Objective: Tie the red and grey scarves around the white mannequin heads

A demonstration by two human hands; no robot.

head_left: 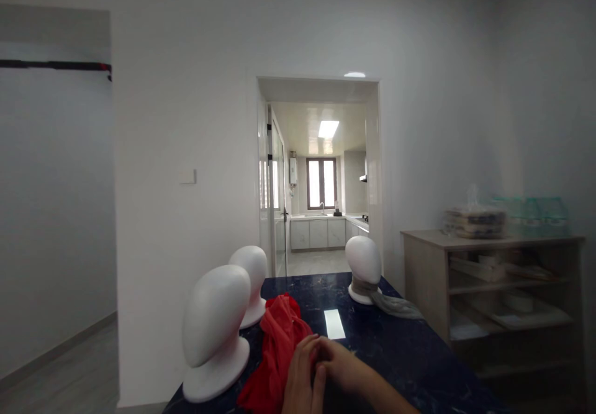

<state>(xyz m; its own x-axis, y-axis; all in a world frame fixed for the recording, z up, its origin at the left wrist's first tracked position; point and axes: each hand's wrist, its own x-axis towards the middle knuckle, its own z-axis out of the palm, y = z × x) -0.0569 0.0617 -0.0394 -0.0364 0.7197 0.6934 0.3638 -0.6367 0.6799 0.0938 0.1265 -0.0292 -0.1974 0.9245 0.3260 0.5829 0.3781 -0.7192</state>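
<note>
**Red scarf being gathered up next to the mannequin heads**

Going left to right: a white foam mannequin head (215, 333) is standing at the near left corner of the dark marble-look table (410, 352), and a second bare head (251, 283) is sitting just behind it. Right beside them a red scarf (277, 352) is lying bunched in a heap on the tabletop, touching or nearly touching the near head's base.

The scarf is being worked at its right edge. The left hand (302, 380) is curled against the fabric, fingers bent, apparently pinching a fold, though how much cloth is really caught can't be told from here. The right hand (339, 364) is laid over the left one, fingers curled too; whether any cloth is being held in it can't be made out.

For doing this bit well, probably an edge or corner should be found first, so the cloth is being spread flat rather than dragged as a lump.

Further right, a third head (364, 268) is being shown with a grey scarf (386, 301) wrapped at its neck, and a wooden shelf unit (493, 290) is standing by the wall.
</note>
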